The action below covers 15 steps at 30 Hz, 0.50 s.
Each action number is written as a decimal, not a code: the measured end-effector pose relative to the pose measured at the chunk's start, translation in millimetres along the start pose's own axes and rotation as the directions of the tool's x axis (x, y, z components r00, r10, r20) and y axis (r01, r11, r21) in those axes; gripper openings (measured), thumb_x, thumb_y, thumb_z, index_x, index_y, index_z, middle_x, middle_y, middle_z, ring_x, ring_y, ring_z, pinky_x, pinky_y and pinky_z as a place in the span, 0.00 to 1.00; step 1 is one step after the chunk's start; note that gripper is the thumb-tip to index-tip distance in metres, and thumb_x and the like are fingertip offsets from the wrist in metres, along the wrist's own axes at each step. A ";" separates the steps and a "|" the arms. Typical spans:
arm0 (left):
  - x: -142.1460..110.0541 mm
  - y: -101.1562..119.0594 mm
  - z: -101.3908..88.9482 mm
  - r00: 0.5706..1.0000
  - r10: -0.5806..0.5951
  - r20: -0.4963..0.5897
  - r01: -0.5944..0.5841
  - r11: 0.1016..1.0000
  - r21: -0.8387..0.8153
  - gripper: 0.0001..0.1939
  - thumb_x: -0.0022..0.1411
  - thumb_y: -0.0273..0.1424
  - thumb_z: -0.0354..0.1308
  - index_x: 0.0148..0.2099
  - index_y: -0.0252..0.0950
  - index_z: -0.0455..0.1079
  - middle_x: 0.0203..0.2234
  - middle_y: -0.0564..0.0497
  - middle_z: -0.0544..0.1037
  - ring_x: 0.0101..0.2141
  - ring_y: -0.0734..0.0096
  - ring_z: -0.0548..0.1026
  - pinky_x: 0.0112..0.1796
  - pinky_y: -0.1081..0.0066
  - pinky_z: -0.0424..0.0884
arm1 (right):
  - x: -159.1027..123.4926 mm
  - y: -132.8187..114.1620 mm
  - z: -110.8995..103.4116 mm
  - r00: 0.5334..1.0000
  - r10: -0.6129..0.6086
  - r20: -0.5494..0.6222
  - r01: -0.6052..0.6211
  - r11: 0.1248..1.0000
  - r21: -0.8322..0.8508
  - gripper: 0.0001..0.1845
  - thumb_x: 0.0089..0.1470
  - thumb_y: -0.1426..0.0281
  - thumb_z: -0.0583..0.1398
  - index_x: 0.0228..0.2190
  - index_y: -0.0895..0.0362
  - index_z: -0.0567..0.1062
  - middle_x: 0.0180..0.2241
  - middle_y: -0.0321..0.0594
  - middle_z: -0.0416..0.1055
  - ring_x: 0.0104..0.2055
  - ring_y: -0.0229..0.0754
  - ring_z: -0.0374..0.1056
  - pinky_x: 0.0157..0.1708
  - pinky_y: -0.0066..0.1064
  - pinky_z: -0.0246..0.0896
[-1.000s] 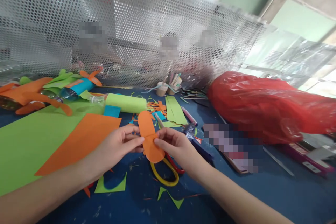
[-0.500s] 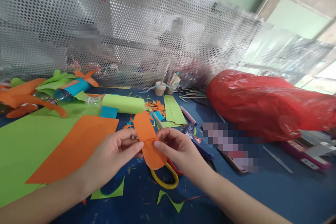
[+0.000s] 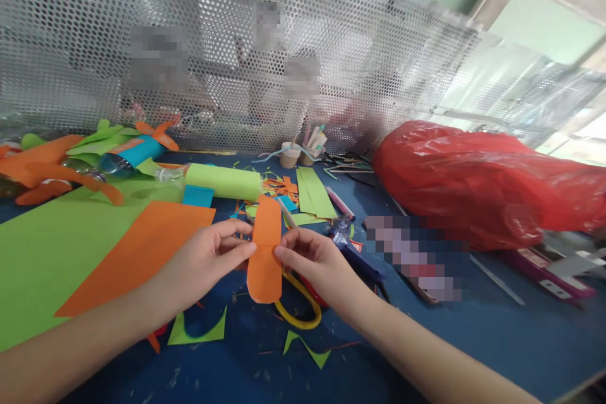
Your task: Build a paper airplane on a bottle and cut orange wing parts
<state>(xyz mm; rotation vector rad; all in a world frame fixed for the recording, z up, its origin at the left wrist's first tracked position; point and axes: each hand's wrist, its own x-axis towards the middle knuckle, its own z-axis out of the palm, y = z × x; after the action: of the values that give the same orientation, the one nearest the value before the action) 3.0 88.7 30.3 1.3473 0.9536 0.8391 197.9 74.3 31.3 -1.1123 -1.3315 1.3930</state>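
Between my two hands is an orange paper strip (image 3: 265, 274) with rounded ends and a crease across its middle. My left hand (image 3: 215, 252) pinches its left edge near the crease, and my right hand (image 3: 310, 255) pinches the right edge. Behind and below the strip lie scissors with a yellow handle (image 3: 303, 322), partly hidden by the paper and my right hand. Green paper offcuts (image 3: 201, 331) rest on the table in front. A bottle wrapped in green paper (image 3: 225, 182) lies beyond my hands.
Large green (image 3: 28, 290) and orange sheets (image 3: 142, 252) cover the table's left. Decorated bottles (image 3: 130, 158) lie at the back left. Cups with pens (image 3: 290, 156) stand by the perforated metal screen (image 3: 237, 63), people behind it. A red plastic bag (image 3: 473, 183) fills the back right.
The orange strip has turned from a slant to nearly upright, and its crease looks flatter. Both hands still hold its edges.
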 end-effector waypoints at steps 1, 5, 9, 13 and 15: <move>0.6 0.5 0.0 1.000 -0.011 0.006 0.011 1.000 -0.006 0.11 0.61 0.37 0.61 0.46 0.40 0.73 0.33 0.52 0.85 0.39 0.60 0.81 0.45 0.62 0.75 | -0.1 0.6 0.2 1.000 0.005 -0.001 -0.005 1.000 0.000 0.19 0.41 0.56 0.70 0.24 0.56 0.71 0.24 0.31 0.67 0.26 0.35 0.63 0.30 0.29 0.58; -0.2 4.5 1.1 0.995 -0.020 0.099 0.026 0.998 -0.057 0.12 0.61 0.38 0.61 0.44 0.38 0.76 0.36 0.51 0.84 0.39 0.61 0.81 0.46 0.62 0.75 | 0.3 2.1 0.6 1.000 0.018 -0.002 -0.018 1.000 -0.002 0.19 0.41 0.55 0.70 0.24 0.56 0.71 0.23 0.30 0.67 0.25 0.34 0.61 0.28 0.28 0.57; -1.8 6.0 1.1 0.991 -0.075 0.115 0.091 0.986 -0.137 0.15 0.63 0.43 0.59 0.40 0.38 0.78 0.33 0.49 0.84 0.36 0.64 0.81 0.42 0.67 0.76 | 0.8 3.1 1.4 1.000 0.017 -0.008 -0.017 1.000 -0.005 0.19 0.41 0.56 0.70 0.23 0.56 0.70 0.22 0.29 0.66 0.24 0.34 0.60 0.28 0.28 0.56; -0.7 5.2 0.5 0.988 -0.131 0.077 0.144 0.969 -0.198 0.20 0.61 0.48 0.58 0.38 0.36 0.79 0.31 0.46 0.84 0.33 0.62 0.81 0.39 0.66 0.77 | 0.4 3.0 1.3 1.000 0.002 -0.025 -0.002 1.000 -0.012 0.18 0.42 0.58 0.69 0.23 0.56 0.69 0.22 0.29 0.65 0.24 0.34 0.59 0.28 0.29 0.55; 0.4 4.5 0.3 0.988 -0.130 0.078 0.143 0.970 -0.198 0.21 0.61 0.49 0.57 0.37 0.35 0.79 0.30 0.45 0.84 0.33 0.61 0.81 0.39 0.65 0.77 | 0.1 2.5 0.9 1.000 -0.005 -0.028 0.004 1.000 -0.014 0.18 0.42 0.58 0.69 0.23 0.56 0.69 0.22 0.29 0.64 0.25 0.34 0.60 0.27 0.29 0.55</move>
<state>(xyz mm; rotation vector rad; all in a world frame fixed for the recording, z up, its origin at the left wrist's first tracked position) 3.6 89.2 34.8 1.1138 0.8748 0.7614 197.0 74.1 28.9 -1.1333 -1.3248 1.3625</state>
